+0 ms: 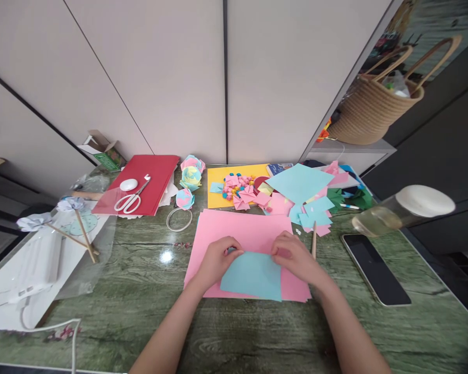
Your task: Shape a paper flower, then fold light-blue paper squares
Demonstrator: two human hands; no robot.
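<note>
A light blue sheet of paper [251, 278] lies over a stack of pink paper [218, 223] at the middle of the table. My left hand [219, 259] pinches its upper left corner between thumb and fingers. At the upper right corner, my right hand [294, 257] has its thumb and fingers closed on the same sheet. The top edge runs between both hands, and the lower part spreads toward me. Just right of my right hand lies a thin wooden stick [314, 240], partly hidden by my wrist.
Behind the stack are folded pink pieces [246, 195], paper flower balls [190, 177] and light blue paper [300, 183]. White scissors [128, 202] rest on a red folder [150, 179], left. A phone [376, 270] and a lidded bottle [398, 210] are at right. A white corded device [39, 265] sits left.
</note>
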